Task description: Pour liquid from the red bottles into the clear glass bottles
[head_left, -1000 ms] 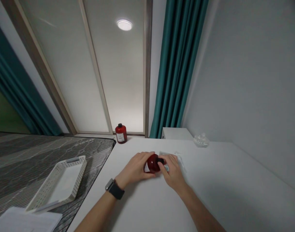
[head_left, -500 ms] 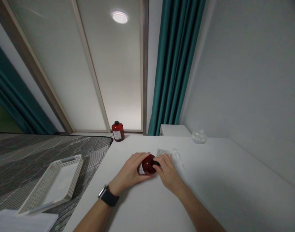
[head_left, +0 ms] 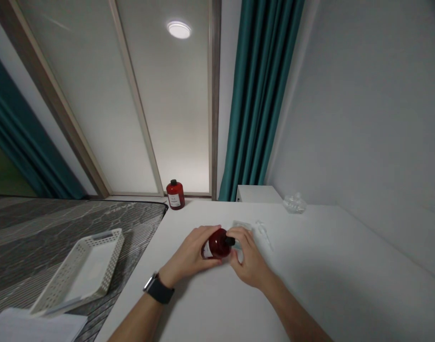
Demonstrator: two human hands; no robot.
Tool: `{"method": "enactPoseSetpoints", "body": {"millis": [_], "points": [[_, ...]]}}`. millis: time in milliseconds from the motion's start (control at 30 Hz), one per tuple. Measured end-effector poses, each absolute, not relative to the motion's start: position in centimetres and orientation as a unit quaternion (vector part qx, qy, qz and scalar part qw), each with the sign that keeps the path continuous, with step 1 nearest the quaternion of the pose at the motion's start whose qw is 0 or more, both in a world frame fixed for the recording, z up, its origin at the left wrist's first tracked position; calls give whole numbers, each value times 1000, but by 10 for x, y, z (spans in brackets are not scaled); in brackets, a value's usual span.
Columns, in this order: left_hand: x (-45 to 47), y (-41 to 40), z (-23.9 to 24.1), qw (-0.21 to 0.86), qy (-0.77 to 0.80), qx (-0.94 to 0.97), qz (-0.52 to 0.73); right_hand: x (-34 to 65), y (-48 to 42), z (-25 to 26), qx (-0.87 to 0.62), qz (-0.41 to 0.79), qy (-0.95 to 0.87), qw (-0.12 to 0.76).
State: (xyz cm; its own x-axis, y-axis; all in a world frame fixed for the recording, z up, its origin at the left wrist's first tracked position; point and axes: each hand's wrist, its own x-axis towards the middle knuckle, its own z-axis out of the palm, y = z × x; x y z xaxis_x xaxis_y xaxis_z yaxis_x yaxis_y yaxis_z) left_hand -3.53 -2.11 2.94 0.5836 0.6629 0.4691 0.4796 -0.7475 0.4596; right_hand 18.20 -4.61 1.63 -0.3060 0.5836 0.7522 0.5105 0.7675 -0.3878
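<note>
Your left hand (head_left: pixel 187 254) gripped the red bottle (head_left: pixel 218 243) — tilted, black cap (head_left: pixel 230 241) rightward, in from the far edge of the tabletop (head_left: pixel 221 304) — while your right hand (head_left: pixel 250 263) curved around the cap, thumb and fingers parted.

Both hands (head_left: pixel 192 251) at a tipped red bottle (head_left: pixel 220 243), white table (head_left: pixel 217 308) beneath.

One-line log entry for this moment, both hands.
left hand: gripping tilted red bottle | right hand: open at black cap | second bottle: upright
</note>
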Motion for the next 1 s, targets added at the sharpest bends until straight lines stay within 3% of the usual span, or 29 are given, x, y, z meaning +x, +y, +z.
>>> {"method": "enactPoseSetpoints", "body": {"millis": [233, 667, 1000], "points": [[-37, -21, 29, 141, 321, 883, 311, 186, -41, 10, -411, 100, -764, 487], [-36, -22, 31, 138, 327, 885, 300, 183, -42, 13, -374, 130, -786, 474], [-36, -21, 30, 138, 328, 886, 298, 184, -43, 19, -346, 138, -772, 514]]}}
